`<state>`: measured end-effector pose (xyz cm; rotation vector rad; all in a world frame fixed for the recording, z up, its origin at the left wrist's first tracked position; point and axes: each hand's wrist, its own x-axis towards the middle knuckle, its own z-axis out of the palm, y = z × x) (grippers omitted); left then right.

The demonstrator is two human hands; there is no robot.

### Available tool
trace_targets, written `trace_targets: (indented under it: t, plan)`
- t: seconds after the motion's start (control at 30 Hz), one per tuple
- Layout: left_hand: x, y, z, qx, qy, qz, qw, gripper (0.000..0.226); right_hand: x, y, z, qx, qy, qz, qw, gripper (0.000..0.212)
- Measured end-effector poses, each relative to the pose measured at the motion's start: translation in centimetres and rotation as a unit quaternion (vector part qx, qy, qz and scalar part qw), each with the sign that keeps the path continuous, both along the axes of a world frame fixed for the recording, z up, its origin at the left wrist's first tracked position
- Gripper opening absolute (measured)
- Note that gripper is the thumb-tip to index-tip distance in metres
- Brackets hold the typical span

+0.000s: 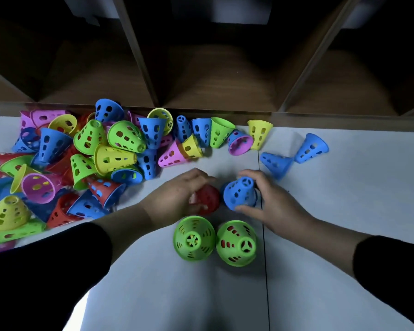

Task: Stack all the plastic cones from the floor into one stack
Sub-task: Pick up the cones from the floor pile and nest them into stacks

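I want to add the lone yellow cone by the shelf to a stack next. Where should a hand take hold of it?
The yellow cone stands upside down, wide rim up, narrow end on the floor. Probably best to come from above and pinch the flared rim, or wrap the fingers round its slotted wall from the right, where the floor is bare; a pink cone crowds its left.

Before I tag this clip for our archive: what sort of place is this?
Probably a playroom or classroom floor: a big pile of bright toy cones lies on pale floor tiles, right against low wooden cubby shelves.
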<state>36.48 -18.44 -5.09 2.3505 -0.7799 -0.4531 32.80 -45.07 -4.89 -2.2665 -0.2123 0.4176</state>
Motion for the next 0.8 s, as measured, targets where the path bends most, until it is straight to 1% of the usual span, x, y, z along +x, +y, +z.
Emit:
trace_targets:
  t: [0.07,0.13,0.17,0.23,0.27,0.3,0.33,0.37,0.4,0.43,0.5,0.53,0.57,0.63,0.7,0.73,0.77,0.8]
  plan:
    - [0.1,-0.5,-0.9,0.028,-0.028,-0.038,0.999,0.057,0.4,0.4,-1.5,-0.084,-0.008,0.047,0.995,0.058]
    - [0.2,-0.9,-1.7,0.06,-0.049,-0.046,0.996,0.049,0.8,0.5,-2.6,-0.14,0.003,0.045,0.989,0.051]
    - [0.2,-0.9,-2.2,0.077,-0.055,-0.049,0.994,0.048,1.0,0.4,-3.0,-0.153,0.013,0.046,0.987,0.053]
    - [0.2,-0.6,-3.0,0.093,-0.045,-0.049,0.993,0.052,1.2,-0.1,-2.9,-0.125,0.041,0.048,0.99,0.065]
    - [0.1,-0.3,-3.1,0.091,-0.045,-0.048,0.994,0.056,1.5,-0.4,-2.6,-0.103,0.034,0.043,0.993,0.07]
    - [0.2,0.2,-3.3,0.088,-0.072,-0.046,0.992,0.06,1.9,-1.0,-2.3,-0.102,-0.004,0.03,0.994,0.071]
    - [0.4,0.6,-3.5,0.088,-0.125,-0.036,0.988,0.063,2.7,-1.6,-2.3,-0.129,-0.063,0.012,0.99,0.069]
    - [0.8,0.9,-3.6,0.093,-0.179,-0.01,0.979,0.065,3.7,-2.4,-2.3,-0.177,-0.119,-0.008,0.977,0.065]
    - [1.5,1.2,-3.7,0.104,-0.212,0.032,0.971,0.063,4.8,-3.2,-2.4,-0.233,-0.145,-0.026,0.961,0.063]
    - [2.3,1.3,-3.6,0.132,-0.22,0.078,0.963,0.06,5.8,-3.9,-2.5,-0.285,-0.132,-0.039,0.949,0.064]
    - [4.0,1.1,-3.4,0.217,-0.17,0.147,0.95,0.063,7.2,-4.8,-3.1,-0.337,-0.045,-0.039,0.94,0.072]
    - [4.8,1.0,-3.6,0.259,-0.134,0.158,0.943,0.067,7.4,-5.0,-3.6,-0.341,-0.015,-0.032,0.939,0.073]
    - [5.4,0.8,-3.7,0.288,-0.102,0.158,0.939,0.071,7.5,-4.9,-4.1,-0.345,-0.007,-0.025,0.938,0.071]
    - [6.3,0.4,-3.7,0.301,-0.067,0.164,0.937,0.07,7.5,-4.6,-4.7,-0.363,-0.028,-0.013,0.931,0.062]
    - [6.9,0.3,-3.8,0.293,-0.086,0.171,0.937,0.058,7.8,-4.2,-4.7,-0.379,-0.025,-0.014,0.925,0.057]
    - [7.0,0.3,-3.8,0.292,-0.095,0.174,0.936,0.05,8.0,-4.0,-4.5,-0.367,-0.019,-0.03,0.93,0.058]
    - [7.0,0.3,-3.7,0.289,-0.097,0.177,0.936,0.046,8.2,-3.8,-4.1,-0.332,-0.02,-0.059,0.941,0.06]
    - [6.8,0.5,-3.6,0.279,-0.097,0.179,0.938,0.045,8.3,-3.6,-3.6,-0.279,-0.029,-0.094,0.955,0.062]
